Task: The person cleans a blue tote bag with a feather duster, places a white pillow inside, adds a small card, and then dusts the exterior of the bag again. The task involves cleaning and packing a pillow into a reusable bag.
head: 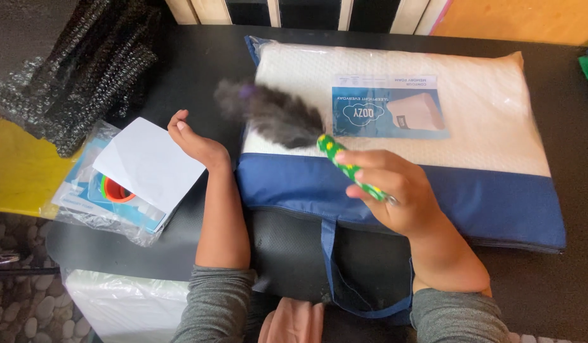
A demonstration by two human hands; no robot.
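My right hand [389, 190] grips the green, yellow-spotted handle of a feather duster [344, 166]. Its dark grey feathers [268, 114] are blurred over the left end of a white pillow in a clear and blue zip bag [433, 190] on the black table. My left hand [195, 143] rests on the table just left of the bag, fingers loosely curled, holding nothing. It lies beside a white sheet of paper [151, 162].
Under the paper lies a clear plastic packet with an orange and green ring-shaped item [116, 190]. A roll of bubble wrap [78, 70] sits at the back left, over a yellow sheet [18, 168]. A white wrapped block [125, 302] stands at the near left.
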